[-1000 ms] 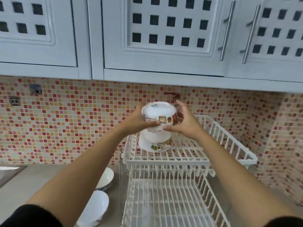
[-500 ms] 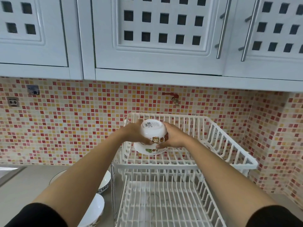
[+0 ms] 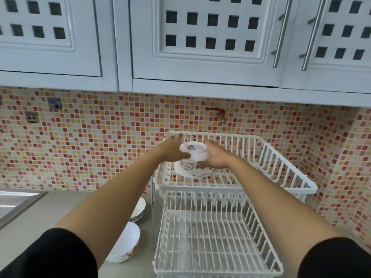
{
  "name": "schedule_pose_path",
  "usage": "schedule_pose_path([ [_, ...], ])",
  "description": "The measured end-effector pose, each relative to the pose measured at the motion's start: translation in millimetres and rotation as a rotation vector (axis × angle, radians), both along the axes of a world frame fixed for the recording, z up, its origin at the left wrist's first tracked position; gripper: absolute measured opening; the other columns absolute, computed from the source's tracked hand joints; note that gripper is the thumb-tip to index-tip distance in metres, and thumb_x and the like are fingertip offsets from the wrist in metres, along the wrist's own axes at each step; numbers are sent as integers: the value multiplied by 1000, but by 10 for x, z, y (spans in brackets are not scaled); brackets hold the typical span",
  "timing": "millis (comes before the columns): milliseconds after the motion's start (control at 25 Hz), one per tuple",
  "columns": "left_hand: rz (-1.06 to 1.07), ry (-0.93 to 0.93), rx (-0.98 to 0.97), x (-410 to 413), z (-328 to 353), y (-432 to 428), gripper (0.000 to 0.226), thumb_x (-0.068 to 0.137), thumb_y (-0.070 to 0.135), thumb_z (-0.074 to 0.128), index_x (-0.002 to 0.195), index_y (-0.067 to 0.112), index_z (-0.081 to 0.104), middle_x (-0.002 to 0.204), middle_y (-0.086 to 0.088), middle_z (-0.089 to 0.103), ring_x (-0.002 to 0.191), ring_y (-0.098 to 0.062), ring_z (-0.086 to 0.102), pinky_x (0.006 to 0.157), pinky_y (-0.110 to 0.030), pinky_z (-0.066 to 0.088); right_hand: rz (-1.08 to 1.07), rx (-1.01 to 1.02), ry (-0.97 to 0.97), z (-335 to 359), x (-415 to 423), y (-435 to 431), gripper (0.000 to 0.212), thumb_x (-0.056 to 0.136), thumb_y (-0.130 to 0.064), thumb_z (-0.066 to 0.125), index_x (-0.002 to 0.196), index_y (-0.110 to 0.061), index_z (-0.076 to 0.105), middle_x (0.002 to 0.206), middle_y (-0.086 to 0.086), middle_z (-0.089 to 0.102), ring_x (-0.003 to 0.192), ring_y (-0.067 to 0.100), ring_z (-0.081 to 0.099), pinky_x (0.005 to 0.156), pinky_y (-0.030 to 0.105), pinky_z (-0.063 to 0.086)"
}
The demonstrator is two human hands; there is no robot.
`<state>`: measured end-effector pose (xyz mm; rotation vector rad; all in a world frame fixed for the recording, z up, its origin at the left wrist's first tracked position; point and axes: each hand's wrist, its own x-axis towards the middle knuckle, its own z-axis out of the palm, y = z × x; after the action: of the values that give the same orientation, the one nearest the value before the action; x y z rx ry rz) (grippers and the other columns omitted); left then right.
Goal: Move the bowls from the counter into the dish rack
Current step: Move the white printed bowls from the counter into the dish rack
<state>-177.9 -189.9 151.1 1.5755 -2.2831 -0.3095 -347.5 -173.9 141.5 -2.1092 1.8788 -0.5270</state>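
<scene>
A white two-tier dish rack point(image 3: 289, 177) stands on the counter against the mosaic wall. In its upper tier lies an upside-down white bowl with a cartoon print point(image 3: 190, 170). A second upside-down white bowl point(image 3: 193, 151) rests on top of it, held between my left hand point(image 3: 172, 149) and my right hand point(image 3: 215, 157). Both hands are inside the upper tier at its left end. Two more bowls stand on the counter left of the rack: a white one with a print point(image 3: 125, 242) and a blue-rimmed one point(image 3: 138, 209), partly hidden by my left arm.
The lower tier point(image 3: 210, 237) of the rack holds no dishes. A steel sink edge point(image 3: 18, 199) is at the far left. White wall cabinets point(image 3: 200, 37) hang overhead. A red tap point(image 3: 217, 113) and a socket point(image 3: 32, 117) sit on the tiled wall.
Both hands have lowered the held bowl from above the rack down into the upper tier, onto the bowl lying there. The camera has tilted slightly down.
</scene>
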Motion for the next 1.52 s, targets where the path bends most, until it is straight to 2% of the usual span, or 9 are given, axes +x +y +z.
schedule_pose_path([
  [200, 109, 134, -222, 617, 122, 414, 53, 98, 28, 46, 144, 4, 34, 147, -16, 43, 133, -32, 44, 108, -42, 39, 67, -256, -62, 108, 706, 357, 70, 92, -26, 55, 149, -13, 17, 158, 8, 20, 145, 27, 19, 114, 40, 23],
  [400, 252, 265, -218, 1389, -111, 709, 47, 100, 28, 38, 142, 7, 38, 145, -14, 46, 125, -29, 53, 90, -31, 46, 135, -390, -37, -76, 1579, 650, 64, 94, -26, 49, 148, -10, 21, 157, 8, 21, 144, 26, 19, 115, 40, 22],
  [560, 325, 225, -168, 1927, -541, 959, 45, 100, 26, 36, 139, 5, 43, 140, -16, 53, 123, -31, 54, 96, -36, 46, 142, -406, 24, -470, 2145, 801, 61, 95, -28, 42, 148, -9, 19, 158, 10, 16, 146, 25, 13, 117, 40, 18],
  [840, 416, 167, 173, 2372, -1756, 1017, 42, 98, 25, 41, 130, -2, 49, 132, -24, 56, 121, -37, 52, 96, -37, 41, 83, -144, 153, -1559, 2512, 720, 69, 96, -45, 34, 148, -3, 16, 158, 14, 15, 146, 28, 15, 119, 40, 13],
  [1000, 469, 198, 338, 2301, -2354, 909, 41, 97, 27, 40, 125, -2, 50, 125, -26, 58, 116, -40, 53, 93, -39, 43, -2, 16, 108, -2149, 2460, 446, 66, 94, -44, 38, 143, -2, 25, 150, 17, 32, 137, 31, 31, 111, 40, 28],
  [1160, 548, 210, 430, 2227, -2804, 622, 39, 98, 23, 36, 118, -6, 53, 122, -24, 60, 114, -42, 53, 90, -38, 43, -88, 174, 43, -2655, 2357, 90, 67, 95, -40, 40, 145, 1, 22, 150, 18, 31, 137, 33, 31, 111, 38, 26],
  [1280, 584, 217, 485, 2206, -3078, 408, 38, 94, 18, 34, 121, -1, 53, 126, -21, 59, 115, -42, 53, 87, -34, 42, -144, 251, 30, -3035, 2313, -105, 58, 94, -40, 42, 135, 1, 36, 141, 20, 43, 128, 35, 43, 102, 38, 35],
  [1440, 690, 321, 556, 2113, -3272, 181, 43, 94, 19, 41, 132, -1, 46, 137, -23, 51, 126, -39, 47, 99, -38, 40, -175, 352, -44, -3466, 2333, -305, 59, 90, -46, 44, 131, -3, 40, 132, 19, 53, 120, 37, 51, 99, 41, 43],
  [1520, 721, 315, 600, 2071, -3309, 114, 45, 96, 20, 43, 134, -3, 41, 141, -23, 46, 130, -38, 45, 103, -37, 38, -189, 389, -76, -3563, 2351, -411, 59, 84, -37, 50, 134, -7, 39, 132, 17, 54, 118, 36, 53, 99, 42, 45],
])
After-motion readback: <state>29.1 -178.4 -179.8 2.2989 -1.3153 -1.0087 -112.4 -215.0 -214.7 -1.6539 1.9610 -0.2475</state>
